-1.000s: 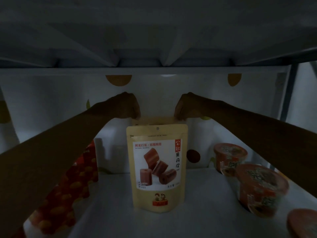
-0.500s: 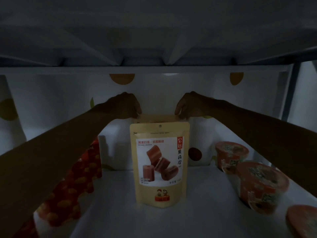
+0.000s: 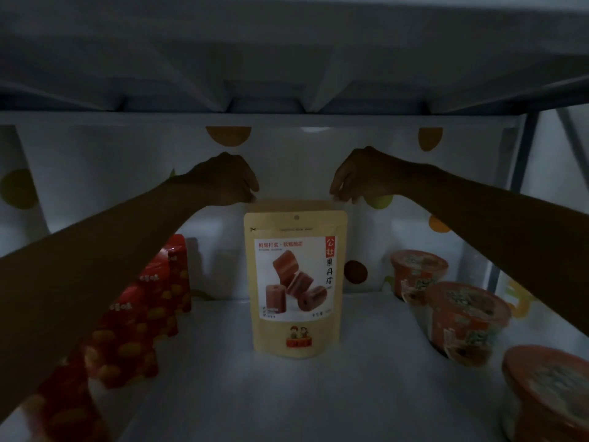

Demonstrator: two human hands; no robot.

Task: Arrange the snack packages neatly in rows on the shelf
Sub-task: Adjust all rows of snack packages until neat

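A yellow stand-up snack pouch with red fruit rolls printed on it stands upright in the middle of the white shelf. Right behind it stands a second yellow pouch; only its top edge shows. My left hand pinches that rear pouch's top left corner with curled fingers. At its top right corner my right hand pinches in the same way. Both forearms reach deep into the shelf.
Red packets with orange print stand in a row along the left side, partly hidden by my left forearm. Three orange-lidded cups line the right side. The upper shelf board hangs low overhead. A dotted white back panel closes the rear.
Both hands stay at the rear pouch's top corners. The view has shifted a little, so the pouches sit slightly right of and higher than before.
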